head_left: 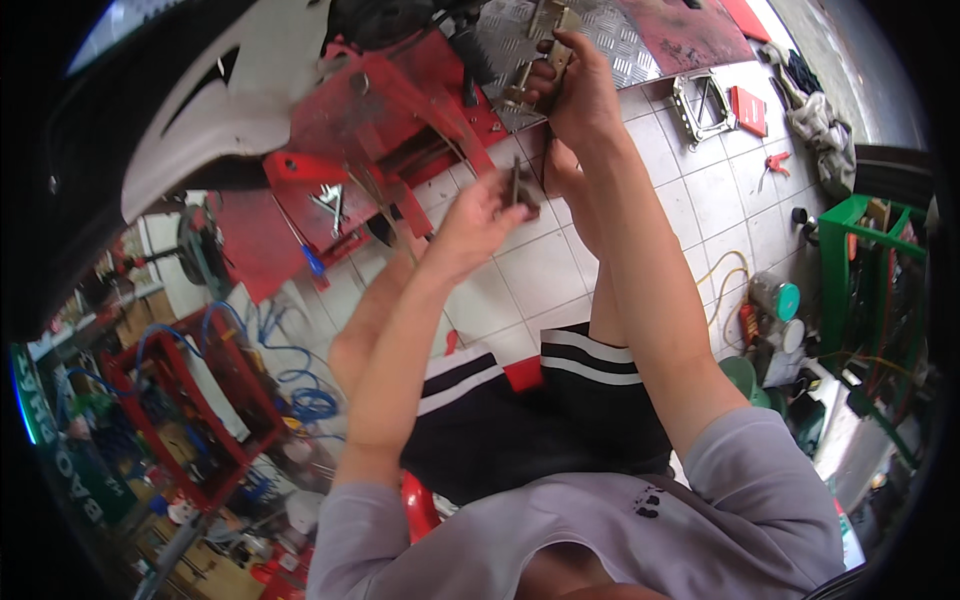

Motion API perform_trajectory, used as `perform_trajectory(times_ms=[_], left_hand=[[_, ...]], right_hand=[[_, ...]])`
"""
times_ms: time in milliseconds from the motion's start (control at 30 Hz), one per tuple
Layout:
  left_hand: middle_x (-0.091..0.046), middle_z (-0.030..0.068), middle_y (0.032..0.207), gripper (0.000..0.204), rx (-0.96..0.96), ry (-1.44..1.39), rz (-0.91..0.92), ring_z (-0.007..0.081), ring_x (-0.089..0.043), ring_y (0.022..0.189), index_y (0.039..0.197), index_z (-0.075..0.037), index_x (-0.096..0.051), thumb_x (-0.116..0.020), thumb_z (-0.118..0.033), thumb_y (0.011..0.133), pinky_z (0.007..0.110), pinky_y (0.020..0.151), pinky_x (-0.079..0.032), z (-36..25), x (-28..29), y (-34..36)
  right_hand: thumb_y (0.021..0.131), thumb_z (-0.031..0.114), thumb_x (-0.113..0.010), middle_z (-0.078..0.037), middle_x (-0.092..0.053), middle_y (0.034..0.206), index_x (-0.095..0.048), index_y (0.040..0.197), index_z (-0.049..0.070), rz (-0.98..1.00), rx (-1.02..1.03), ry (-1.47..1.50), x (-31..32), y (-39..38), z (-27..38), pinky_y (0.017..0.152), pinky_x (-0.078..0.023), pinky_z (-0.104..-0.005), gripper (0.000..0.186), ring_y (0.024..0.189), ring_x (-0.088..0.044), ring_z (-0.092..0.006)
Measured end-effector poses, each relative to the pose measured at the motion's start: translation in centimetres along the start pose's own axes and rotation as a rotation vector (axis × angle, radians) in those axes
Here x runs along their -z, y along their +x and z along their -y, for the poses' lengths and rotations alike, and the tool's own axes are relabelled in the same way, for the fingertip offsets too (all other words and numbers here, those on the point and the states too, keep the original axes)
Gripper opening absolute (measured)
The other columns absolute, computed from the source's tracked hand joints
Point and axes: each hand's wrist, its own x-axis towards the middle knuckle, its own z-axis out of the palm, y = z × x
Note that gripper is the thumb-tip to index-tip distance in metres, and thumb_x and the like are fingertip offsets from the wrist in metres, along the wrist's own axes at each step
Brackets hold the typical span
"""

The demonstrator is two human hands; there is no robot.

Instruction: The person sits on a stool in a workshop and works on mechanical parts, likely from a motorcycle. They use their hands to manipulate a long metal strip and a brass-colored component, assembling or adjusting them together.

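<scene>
In front of me, at the upper middle, my right hand (580, 95) is closed around a brass-coloured metal bracket (561, 52) with a rounded pin-like end. The bracket is held over a patterned metal plate (610, 45). Lower and to the left, my left hand (478, 222) pinches a small dark flat piece (522, 195), blurred by motion. That piece is apart from the bracket. A red metal stand (375, 120) is just left of both hands, and its bars pass close to my left wrist.
A blue-handled screwdriver (312, 260) and metal tools lie on the red platform at left. On the tiles to the right are a silver frame (700, 108), a red box (748, 110) and red-handled pliers (778, 163). A red tool cart (190, 375) and green rack (850, 215) flank me.
</scene>
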Motion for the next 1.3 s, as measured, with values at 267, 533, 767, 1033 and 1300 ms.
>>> perform_trajectory(times_ms=[267,533,767,1033,1300], left_hand=[[-0.063,0.0054,0.100,0.046,-0.368,0.199,-0.123,0.0136,-0.061,0.096,0.133,0.003,-0.050,-0.063,0.004,0.089,0.029,0.087,-0.052,-1.8,3.2,0.5],[-0.067,0.0085,0.097,0.050,-0.492,0.286,-0.172,0.0154,-0.064,0.089,0.133,0.003,-0.051,-0.068,-0.004,0.087,0.030,0.082,-0.054,-2.3,2.7,0.0],[-0.063,0.0037,0.089,0.037,-0.299,0.183,-0.044,0.0103,-0.056,0.075,0.130,0.002,-0.055,-0.059,-0.010,0.095,0.027,0.066,-0.048,-2.2,2.5,0.3],[-0.063,0.0052,0.093,0.026,-0.166,-0.169,-0.074,0.0115,-0.060,0.079,0.110,0.004,-0.063,-0.047,-0.014,0.101,0.027,0.073,-0.050,-1.9,2.6,1.3],[-0.066,0.0050,0.093,0.024,-0.131,-0.061,-0.138,0.0113,-0.062,0.087,0.104,0.003,-0.064,-0.050,-0.016,0.100,0.028,0.079,-0.051,-2.1,2.5,0.9]], right_hand=[[0.096,0.031,-0.053,0.003,-0.033,0.062,-0.043,0.076,0.007,0.017,-0.059,0.106,-3.4,-1.7,-2.6,0.057,-0.031,-0.0248,0.032,0.056,-0.032,-0.0105],[0.098,0.037,-0.049,0.000,-0.033,0.066,-0.037,0.091,0.013,-0.011,-0.023,0.095,-2.5,-1.3,-2.8,0.059,-0.034,-0.0286,0.028,0.058,-0.032,-0.0123],[0.100,0.035,-0.047,0.000,-0.034,0.069,-0.034,0.092,0.009,-0.010,-0.040,0.094,-1.3,-0.7,-2.8,0.059,-0.034,-0.0288,0.030,0.059,-0.033,-0.0122],[0.100,0.034,-0.046,0.000,-0.034,0.069,-0.039,0.091,0.008,-0.014,-0.026,-0.015,-1.4,-1.0,-1.9,0.060,-0.033,-0.0288,0.029,0.060,-0.033,-0.0122],[0.100,0.028,-0.049,0.001,-0.032,0.065,-0.045,0.093,0.008,0.066,-0.013,-0.049,-1.5,-1.0,-2.2,0.059,-0.033,-0.0268,0.021,0.060,-0.033,-0.0110]])
